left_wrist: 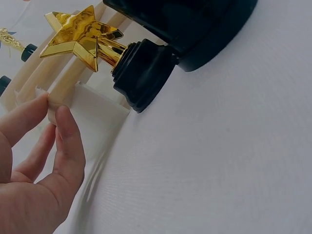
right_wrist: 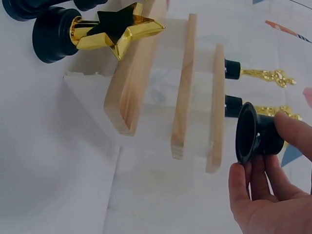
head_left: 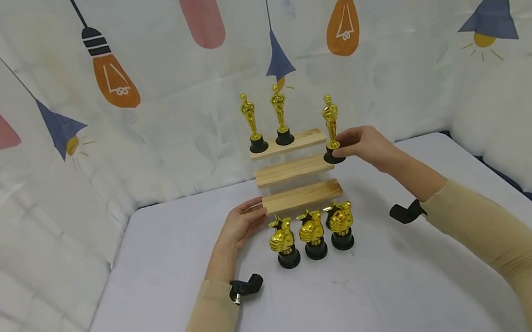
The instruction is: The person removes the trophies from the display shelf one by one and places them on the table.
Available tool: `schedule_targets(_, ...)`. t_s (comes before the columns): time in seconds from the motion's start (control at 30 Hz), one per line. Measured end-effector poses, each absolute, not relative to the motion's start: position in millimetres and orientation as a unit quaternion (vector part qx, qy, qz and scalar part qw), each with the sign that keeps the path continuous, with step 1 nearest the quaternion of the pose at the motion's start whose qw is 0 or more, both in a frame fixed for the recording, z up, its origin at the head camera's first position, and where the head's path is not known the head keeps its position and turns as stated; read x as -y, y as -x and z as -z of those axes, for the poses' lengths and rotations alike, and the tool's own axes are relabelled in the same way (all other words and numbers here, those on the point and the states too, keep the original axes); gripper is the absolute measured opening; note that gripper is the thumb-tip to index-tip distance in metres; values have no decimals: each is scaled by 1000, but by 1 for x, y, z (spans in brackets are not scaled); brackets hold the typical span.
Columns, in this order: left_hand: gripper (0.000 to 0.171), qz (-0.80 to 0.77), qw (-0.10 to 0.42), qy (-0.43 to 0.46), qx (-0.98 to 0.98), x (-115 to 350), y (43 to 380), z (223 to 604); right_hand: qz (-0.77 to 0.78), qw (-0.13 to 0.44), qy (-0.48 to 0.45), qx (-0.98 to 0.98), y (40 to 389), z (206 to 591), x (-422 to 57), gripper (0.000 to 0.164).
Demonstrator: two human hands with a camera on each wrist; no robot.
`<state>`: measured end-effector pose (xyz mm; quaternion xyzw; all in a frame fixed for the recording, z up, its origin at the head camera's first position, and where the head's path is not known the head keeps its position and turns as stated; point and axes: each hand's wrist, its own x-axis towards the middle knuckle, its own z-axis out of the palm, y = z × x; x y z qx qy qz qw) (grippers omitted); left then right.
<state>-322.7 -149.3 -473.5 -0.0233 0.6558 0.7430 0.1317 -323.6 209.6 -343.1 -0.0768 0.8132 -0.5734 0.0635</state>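
Observation:
My right hand [head_left: 368, 147] holds a gold figurine trophy [head_left: 329, 116] by its black base, upright in the head view. It is raised at the right end of a three-tier wooden display stand [head_left: 294, 170]. The right wrist view shows the hollow underside of this black base [right_wrist: 247, 132], apart from the top shelf [right_wrist: 217, 112]. Two matching figurine trophies, one on the left [head_left: 250, 118] and one near the middle [head_left: 280, 109], stand on the top shelf. My left hand [head_left: 241, 225] pinches the left end of the lowest shelf [left_wrist: 66, 90] between thumb and fingers.
Gold thumbs-up trophies [head_left: 312, 234] on black bases stand in a row before the stand. Star trophies [left_wrist: 78, 36] are close behind them, mostly hidden in the head view. A white cloth [head_left: 375, 301] covers the table. A lamp-printed curtain [head_left: 172, 117] hangs behind.

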Motion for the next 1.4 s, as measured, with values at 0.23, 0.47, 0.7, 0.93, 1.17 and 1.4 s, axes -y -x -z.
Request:
schedule_targets(0.23, 51, -744, 130, 19, -656, 149, 324, 473, 580, 65, 74, -809, 306, 343, -213, 59)
schedule_targets(0.47, 53, -748, 134, 24, -650, 151, 326, 473, 565, 65, 88, -818, 294, 344, -214, 57)
schedule_targets(0.7, 52, -747, 136, 25, -650, 151, 327, 472, 563, 61, 99, -818, 282, 343, -210, 54)
schedule_targets(0.93, 53, -748, 138, 16, -649, 151, 327, 475, 572, 62, 119, -809, 273, 343, -204, 46)
schedule_targets(1.17, 52, -749, 139, 16, -648, 151, 327, 475, 581, 80, 157, -795, 261, 343, -195, 46)
schedule_targets(1.4, 52, -753, 136, 17, -644, 151, 327, 477, 596, 98, 184, -776, 250, 347, -182, 42)
